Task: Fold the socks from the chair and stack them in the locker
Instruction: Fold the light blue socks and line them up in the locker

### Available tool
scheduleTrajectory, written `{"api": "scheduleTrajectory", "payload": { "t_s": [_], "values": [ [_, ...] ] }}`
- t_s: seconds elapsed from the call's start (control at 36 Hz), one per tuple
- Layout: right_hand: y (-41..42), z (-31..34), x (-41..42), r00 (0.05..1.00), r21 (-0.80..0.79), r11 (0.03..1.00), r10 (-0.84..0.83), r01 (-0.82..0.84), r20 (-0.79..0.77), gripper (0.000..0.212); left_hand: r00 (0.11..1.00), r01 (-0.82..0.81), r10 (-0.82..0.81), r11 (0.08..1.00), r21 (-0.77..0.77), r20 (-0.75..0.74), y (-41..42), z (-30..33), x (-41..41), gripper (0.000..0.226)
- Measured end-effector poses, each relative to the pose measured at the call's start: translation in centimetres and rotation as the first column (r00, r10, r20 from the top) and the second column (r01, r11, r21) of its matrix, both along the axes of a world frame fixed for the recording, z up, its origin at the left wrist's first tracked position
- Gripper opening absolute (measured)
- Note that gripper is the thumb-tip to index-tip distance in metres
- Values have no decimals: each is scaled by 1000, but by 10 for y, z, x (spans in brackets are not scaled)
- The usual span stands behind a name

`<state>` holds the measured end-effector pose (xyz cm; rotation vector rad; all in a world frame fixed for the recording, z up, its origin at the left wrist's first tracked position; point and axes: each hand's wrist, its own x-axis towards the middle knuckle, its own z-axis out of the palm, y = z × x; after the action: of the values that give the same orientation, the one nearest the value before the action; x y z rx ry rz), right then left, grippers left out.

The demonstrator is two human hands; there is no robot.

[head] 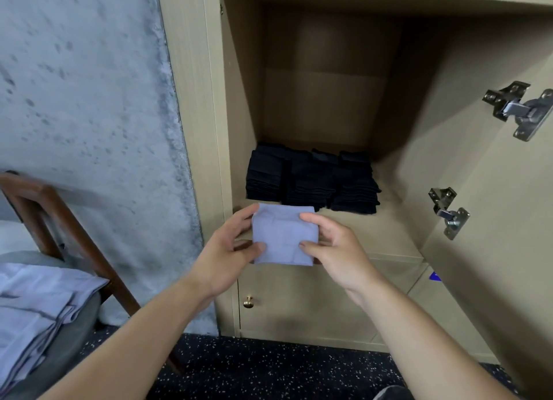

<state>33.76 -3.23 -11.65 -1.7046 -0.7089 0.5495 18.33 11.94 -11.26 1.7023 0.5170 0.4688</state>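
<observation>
No brand, label or legible writing anywhere; only a small blue patch (434,276), unreadable, on the panel down and right of the locker shelf (353,226).

One folded lilac sock bundle (282,238), held in the air just in front of that shelf's front edge, below the dark stacks. Left hand (230,250) gripping the bundle's left edge: thumb on the front face, fingers curled round the upper corner and behind. Right hand (332,247) pinching the right edge in the same way, thumb on the front, index finger hooked over the top. Both forearms stretched forward from the bottom of the frame, palms turned inward toward each other.

About three stacks of folded black socks (311,181) side by side at the back of the locker shelf, touching one another; exact count of pieces impossible to tell.

Two metal hinges (519,108) on the open door, right of the shelf. One brass knob (248,302) on the closed door below the shelf. Far left of the shelf, a wooden chair (59,217) carrying a pile of lilac fabric (36,310).
</observation>
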Motion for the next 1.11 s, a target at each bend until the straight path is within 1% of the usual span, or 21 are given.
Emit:
{"api": "scheduleTrajectory", "payload": {
  "t_s": [0.17,0.28,0.5,0.61,0.69,0.75,0.83,0.89,1.0,1.06,1.11],
  "values": [
    [26,-10,24,1000,-41,999,-20,20,10,53,998,-57,55,997,-44,-29,12,-8,7,72],
    [45,-22,38,999,-55,998,-30,29,-24,54,994,-105,102,993,-58,-44,14,-16,7,74],
    [80,-35,50,1000,-99,995,-12,10,-18,57,985,-172,171,983,-71,-7,17,-27,9,66],
    [90,-41,49,1000,-132,991,-31,31,-2,57,980,-195,196,979,-66,12,16,-30,10,60],
    [94,-41,52,996,-198,979,-29,45,82,56,976,-217,217,976,-10,-10,15,-33,10,53],
    [92,-39,52,976,-270,961,-4,64,216,59,977,-209,210,978,25,-28,13,-34,10,48],
    [84,-32,48,891,-387,914,70,123,448,63,978,-198,200,979,49,-49,10,-38,12,45],
    [76,-30,44,834,-417,895,105,158,542,62,978,-195,198,979,60,-63,10,-41,13,43],
    [59,-29,40,805,-401,911,163,100,571,58,984,-147,153,987,72,-90,8,-45,14,43],
    [52,-29,38,795,-423,904,214,58,567,56,987,-102,110,992,72,-114,6,-44,14,44],
    [46,-30,36,779,-451,892,269,20,566,55,987,-62,76,993,103,-139,5,-44,15,46]
  ]
}}
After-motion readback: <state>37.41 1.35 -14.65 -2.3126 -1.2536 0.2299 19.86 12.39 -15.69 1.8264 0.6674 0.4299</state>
